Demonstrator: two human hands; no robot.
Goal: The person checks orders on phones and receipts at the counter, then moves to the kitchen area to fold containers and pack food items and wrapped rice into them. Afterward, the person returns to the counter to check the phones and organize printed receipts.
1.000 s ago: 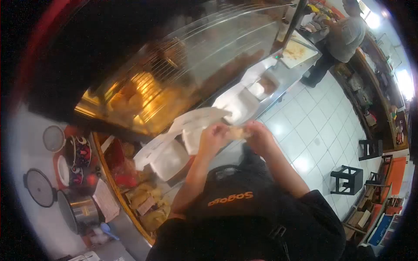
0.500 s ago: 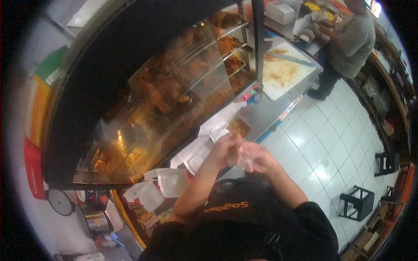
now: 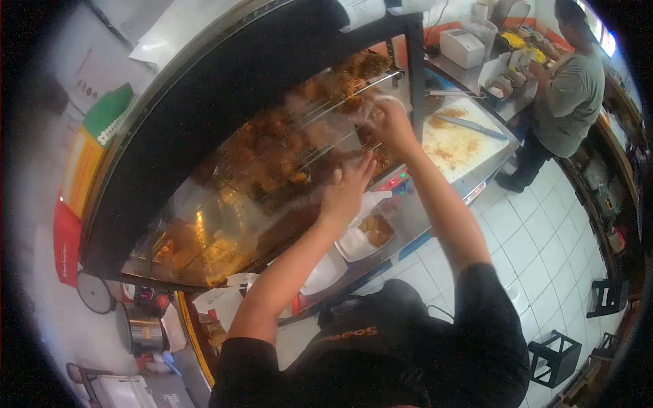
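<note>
My left hand [image 3: 345, 189] is raised against the front of the glass food display case [image 3: 231, 234], its fingers spread and nothing seen in it. Higher up and to the right, my right hand [image 3: 389, 121] is at the right end of the case, fingers curled around thin clear plastic [image 3: 367, 112] that is blurred. Browned food pieces [image 3: 272, 149] sit on the racks behind the glass. Below my hands, an open white box [image 3: 365, 238] holds brown pieces on the counter, with another open white box [image 3: 323, 273] beside it.
A cutting board [image 3: 452, 153] with crumbs and a knife [image 3: 473, 127] lies right of the case. A person in a grey shirt [image 3: 568, 95] stands at the far counter. A black stool [image 3: 556, 357] is on the tiled floor. Pots [image 3: 143, 333] are at lower left.
Both hands, together in front of my chest half a second ago, have moved apart and up to the display case. The view has shifted, showing more of the far counter.
</note>
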